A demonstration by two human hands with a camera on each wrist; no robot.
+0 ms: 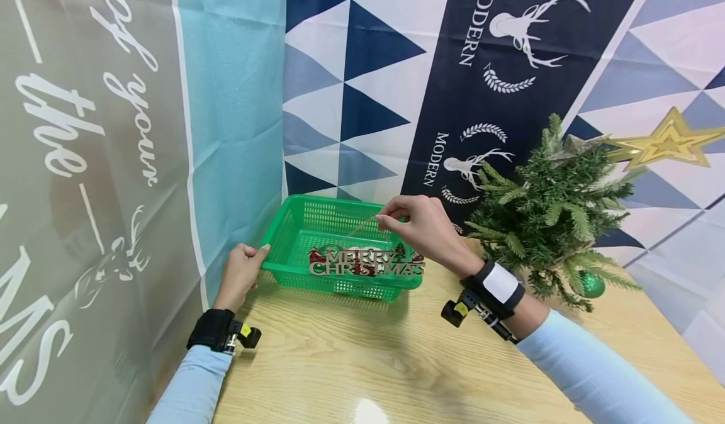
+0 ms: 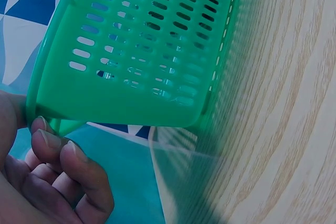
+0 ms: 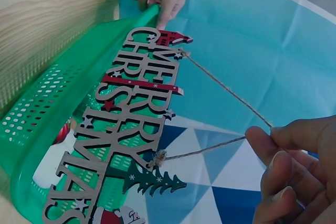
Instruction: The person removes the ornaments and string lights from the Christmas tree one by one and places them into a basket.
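Green basket: left hand is gripping its rim; above it, right hand is pinching twine on a wooden sign, centring probably aiding balance.

"MERRY CHRISTMAS" forms the cut-out wooden sign; "MODERN" stands twice in white on the navy fabric panel; the taupe fabric panel bears "of your" and "the" in white script.

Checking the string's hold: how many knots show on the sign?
2: one knot beside the red house, another knot beside the cutout tree. Others may be hidden behind the sign.
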